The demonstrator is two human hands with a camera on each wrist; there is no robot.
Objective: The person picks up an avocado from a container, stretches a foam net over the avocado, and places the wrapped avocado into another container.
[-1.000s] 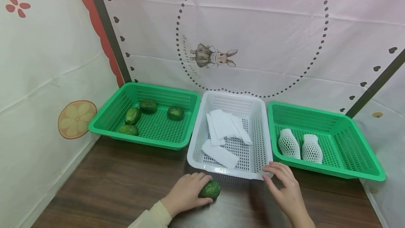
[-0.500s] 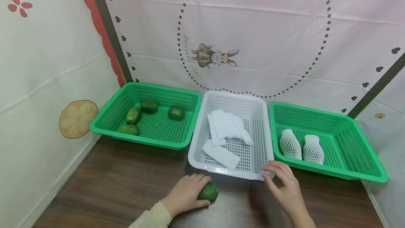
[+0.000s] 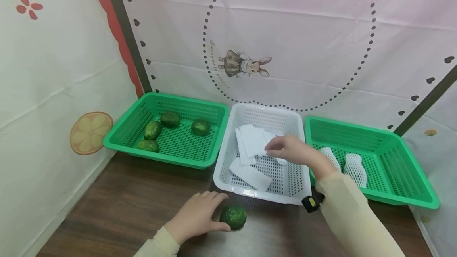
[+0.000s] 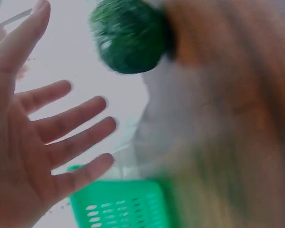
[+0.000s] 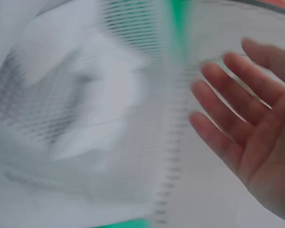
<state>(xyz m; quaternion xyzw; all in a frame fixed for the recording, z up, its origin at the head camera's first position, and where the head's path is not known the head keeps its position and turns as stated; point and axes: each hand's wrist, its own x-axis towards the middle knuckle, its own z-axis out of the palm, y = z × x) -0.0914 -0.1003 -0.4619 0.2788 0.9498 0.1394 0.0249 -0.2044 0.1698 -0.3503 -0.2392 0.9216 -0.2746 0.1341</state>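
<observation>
A dark green avocado [image 3: 233, 217] lies on the wooden table in front of the white basket [image 3: 233, 188]. My left hand [image 3: 199, 214] is beside it on the left, thumb and fingers spread; in the left wrist view a gap shows between the hand [image 4: 47, 137] and the avocado [image 4: 129, 35]. Over the white basket reaches my right hand [image 3: 290, 150], close to the folded white foam net sleeves [image 3: 253, 140]. The right wrist view, though blurred, shows the hand [image 5: 256, 118] with loosely bent fingers and nothing in them. Part of one sleeve is hidden behind the right hand.
A green basket [image 3: 164, 155] on the left holds several avocados [image 3: 152, 130]. Another green basket [image 3: 410, 200] on the right holds two net-wrapped items [image 3: 356, 171], one partly covered by my right arm. Behind the baskets hangs a printed cloth [image 3: 303, 62].
My left hand has let go of the avocado and drawn back to the left. The right hand has moved from the white basket's front right corner to above the foam net sleeves.
</observation>
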